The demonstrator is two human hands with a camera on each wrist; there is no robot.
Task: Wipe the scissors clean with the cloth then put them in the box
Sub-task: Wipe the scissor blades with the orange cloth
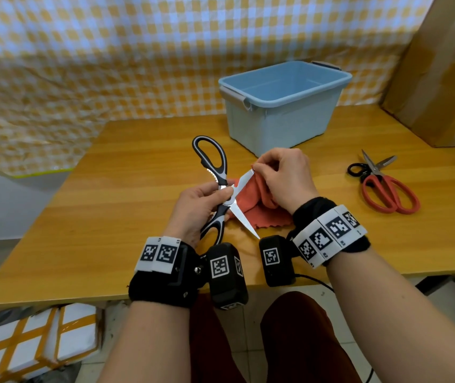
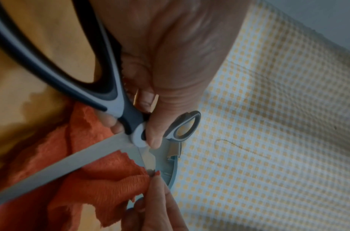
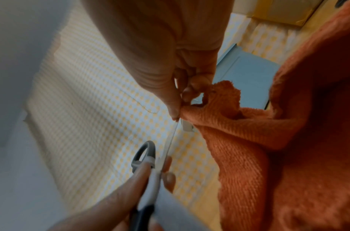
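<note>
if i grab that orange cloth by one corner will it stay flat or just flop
Likely flop: the orange ribbed cloth already sags in folds from the right hand and bunches on the wooden table. It looks light, hanging from a fingertip pinch. Its textured weave should grip rather than slip.
</note>
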